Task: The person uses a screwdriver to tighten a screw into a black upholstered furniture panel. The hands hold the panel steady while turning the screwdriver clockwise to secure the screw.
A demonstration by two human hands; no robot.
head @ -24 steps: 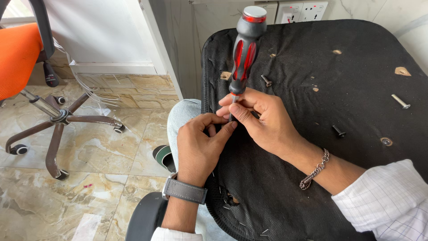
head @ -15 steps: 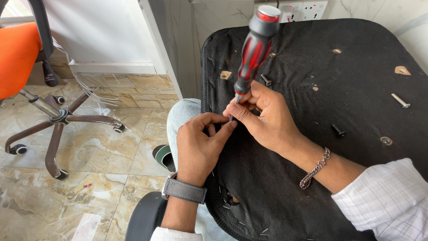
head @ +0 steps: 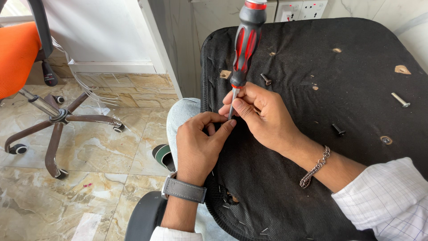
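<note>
screwdriver (head: pixel 244 44) stands more upright now than a moment ago, its red-and-black handle swung toward the top edge of my view while both hands have stayed at the same spot. i see the right hand (head: pixel 263 117) pinching the bare metal shaft just below the handle, its grip closed on the tool low down, so the handle rises free above the fingers. the left hand (head: pixel 199 145) sits curled just beside it, fingertips together at the shaft's tip against the black upholstered seat panel (head: pixel 312 187); i cannot tell what it pinches. loose screws (head: pixel 400 99) lie apart on the panel. an orange office chair (head: pixel 18 58) stands on the marble floor (head: pixel 89 178), well apart.
</note>
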